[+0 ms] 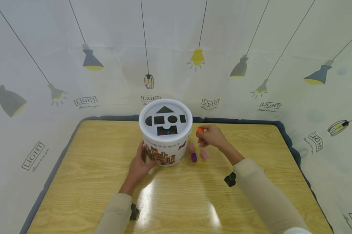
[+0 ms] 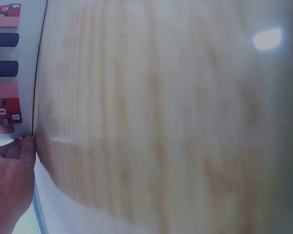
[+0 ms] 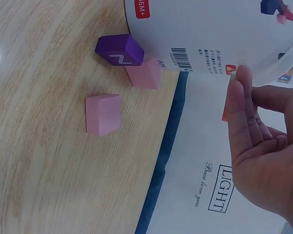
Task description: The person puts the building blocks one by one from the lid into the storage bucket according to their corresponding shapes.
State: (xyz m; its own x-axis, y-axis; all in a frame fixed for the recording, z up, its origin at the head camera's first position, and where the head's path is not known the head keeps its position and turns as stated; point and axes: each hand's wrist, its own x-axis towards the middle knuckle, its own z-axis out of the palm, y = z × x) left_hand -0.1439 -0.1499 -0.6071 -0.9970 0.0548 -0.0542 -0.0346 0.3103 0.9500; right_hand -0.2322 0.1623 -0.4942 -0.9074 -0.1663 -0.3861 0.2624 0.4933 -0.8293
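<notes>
A white bucket [image 1: 164, 143] with a shape-cut lid [image 1: 150, 130] stands upright near the table's back edge. My left hand [image 1: 139, 167] rests on its lower left side, thumb toward the front and fingers spread along the wall. To the right of the bucket, my right hand [image 1: 213, 136] pinches an orange block [image 1: 199, 131] above the table; in the right wrist view the fingers hide most of it. Below that hand lie a purple block [image 3: 120, 50] with a white letter and two pink blocks, one pink block [image 3: 103, 114] apart and another pink block [image 3: 145, 74] beside the bucket.
The wooden table [image 1: 99, 182] extends around the bucket, with a dark blue edge [image 1: 240, 121] along the back. A pale sheet printed with lamps [image 1: 111, 87] hangs behind and at both sides. Colored pieces show faintly through the lid's front opening [image 1: 167, 130].
</notes>
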